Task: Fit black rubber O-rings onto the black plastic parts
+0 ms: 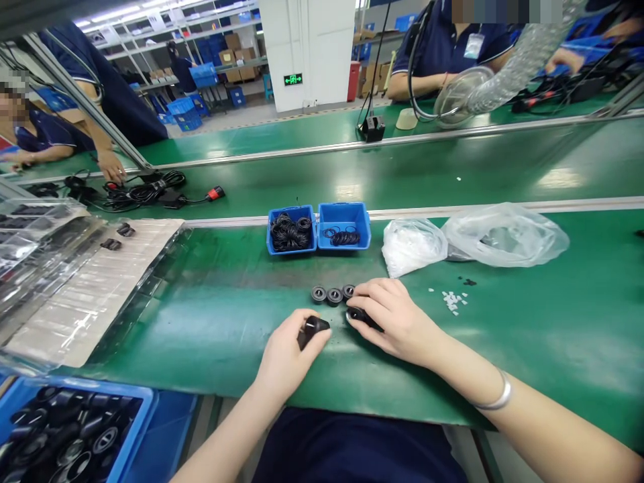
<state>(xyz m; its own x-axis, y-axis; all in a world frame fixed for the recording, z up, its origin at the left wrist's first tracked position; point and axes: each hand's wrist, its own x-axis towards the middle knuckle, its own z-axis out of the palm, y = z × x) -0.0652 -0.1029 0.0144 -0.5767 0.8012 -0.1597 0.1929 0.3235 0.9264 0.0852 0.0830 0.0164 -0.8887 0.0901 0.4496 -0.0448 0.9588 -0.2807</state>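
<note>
My left hand (288, 349) is closed around a small black cylindrical part (314, 326), which tilts toward the right between thumb and fingers. Close by, my right hand (392, 320) grips another black round part (363, 316) with a lighter rim facing left. Just beyond the hands, several black ring-shaped parts (334, 296) stand in a cluster on the green work surface (211, 322). The right fingers partly cover the rightmost of these rings. The two held parts are apart from each other.
Two blue bins (344, 206) hold black rubber rings. Right of them lie a bag of white bits (413, 245) and another plastic bag (508, 235). Loose white bits (453, 300) lie scattered. At left are cardboard (75, 302) and a blue crate (145, 409) of black parts. Co-workers sit beyond.
</note>
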